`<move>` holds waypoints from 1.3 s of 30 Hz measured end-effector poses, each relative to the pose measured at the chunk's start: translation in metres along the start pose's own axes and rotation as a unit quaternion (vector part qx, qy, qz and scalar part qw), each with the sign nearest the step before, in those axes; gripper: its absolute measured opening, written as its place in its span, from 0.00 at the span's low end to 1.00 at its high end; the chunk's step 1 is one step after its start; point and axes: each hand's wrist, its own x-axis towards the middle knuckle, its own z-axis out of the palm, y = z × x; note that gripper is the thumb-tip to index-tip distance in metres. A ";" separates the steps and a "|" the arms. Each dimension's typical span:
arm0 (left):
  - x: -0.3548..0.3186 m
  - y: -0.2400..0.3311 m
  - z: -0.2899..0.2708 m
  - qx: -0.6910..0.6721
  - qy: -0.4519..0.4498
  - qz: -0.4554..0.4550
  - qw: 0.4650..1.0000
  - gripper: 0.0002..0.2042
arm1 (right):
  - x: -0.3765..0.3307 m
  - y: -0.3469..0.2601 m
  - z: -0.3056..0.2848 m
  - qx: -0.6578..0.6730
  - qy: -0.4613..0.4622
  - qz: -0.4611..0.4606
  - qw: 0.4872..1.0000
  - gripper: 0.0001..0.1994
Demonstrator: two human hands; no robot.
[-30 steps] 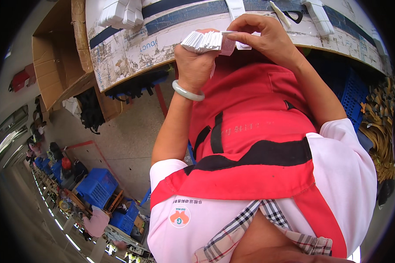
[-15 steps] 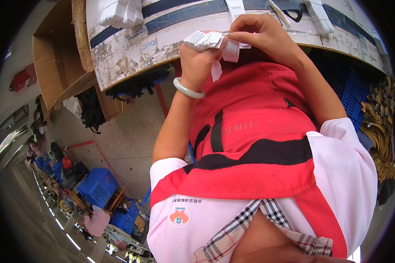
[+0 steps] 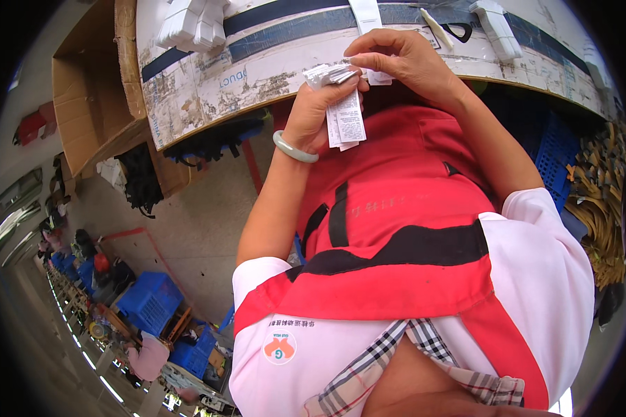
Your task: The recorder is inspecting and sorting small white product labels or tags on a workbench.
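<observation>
A bundle of white printed labels (image 3: 346,118) is gripped in my left hand (image 3: 313,111), its wrist ringed by a pale bangle. The upper ends of the labels are bunched above the thumb, and the printed ends hang down in front of the red apron. My right hand (image 3: 414,66) pinches with thumb and forefinger at the upper right end of the bundle, on what looks like a label's tip. Its other fingers are curled. Under that hand, a white strip (image 3: 378,76) shows at the table edge; whether it is held cannot be made out.
The worn table (image 3: 257,83) carries stacks of white labels (image 3: 191,26) at left, another bundle (image 3: 496,29) at right, and a cream-coloured tool (image 3: 436,29) beside a black loop (image 3: 458,31). A cardboard box (image 3: 94,87) stands left; a blue crate (image 3: 556,156) is below right.
The labels in my left hand have turned, so their printed faces now hang down. My right hand has moved left, its fingertips now at the top of the bundle.
</observation>
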 end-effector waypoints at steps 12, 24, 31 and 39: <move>0.007 0.005 0.007 0.186 0.087 0.195 0.959 0.10 | 0.018 0.015 -0.024 -0.256 0.129 -0.088 0.954 0.06; 0.012 0.012 0.018 0.287 0.130 0.223 0.923 0.09 | 0.026 0.032 -0.031 -0.254 0.139 -0.101 0.952 0.05; 0.011 0.013 0.015 0.317 0.136 0.271 0.898 0.09 | 0.020 0.011 -0.017 -0.219 0.187 -0.049 0.956 0.05; 0.020 0.006 0.014 0.308 0.150 0.261 0.902 0.10 | 0.023 0.030 -0.023 -0.240 0.153 -0.111 0.952 0.06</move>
